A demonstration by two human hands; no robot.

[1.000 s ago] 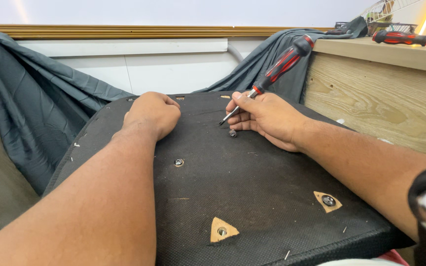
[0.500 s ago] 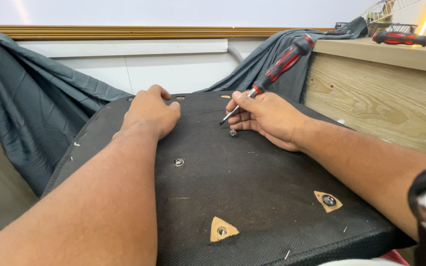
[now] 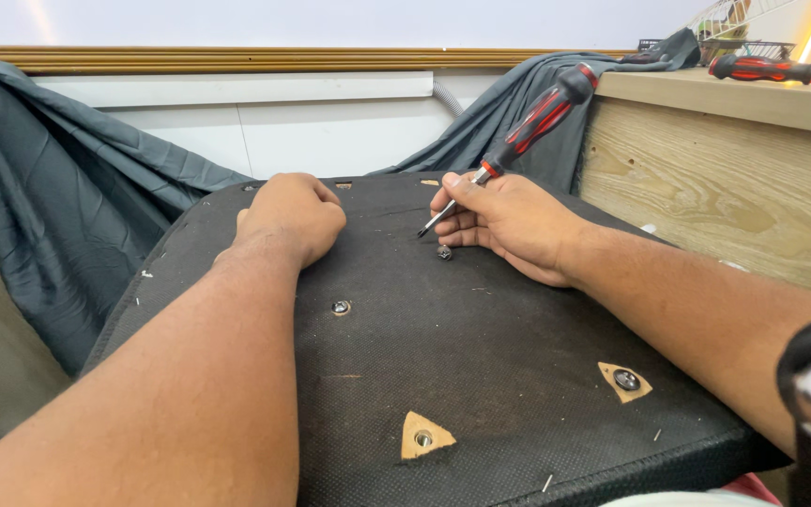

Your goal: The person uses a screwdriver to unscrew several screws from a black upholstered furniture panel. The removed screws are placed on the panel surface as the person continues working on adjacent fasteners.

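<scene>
My left hand (image 3: 291,214) has curled tighter since a second ago: the fingers that were spread a little over the black panel (image 3: 481,376) half a second back are now tucked into a closed fist. My right hand (image 3: 509,225) has barely shifted, and the screwdriver (image 3: 518,131) it grips leans much the same.

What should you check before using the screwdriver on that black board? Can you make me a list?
1. Screwdriver held firmly in right hand: ok.
2. Tip on a screw: not ok, it points at bare fabric above the loose screw.
3. Left hand steadying the black panel: ok, fist rests on it.
4. Left hand apart from the tip: ok.
5. Middle screw tight: cannot tell.
</scene>
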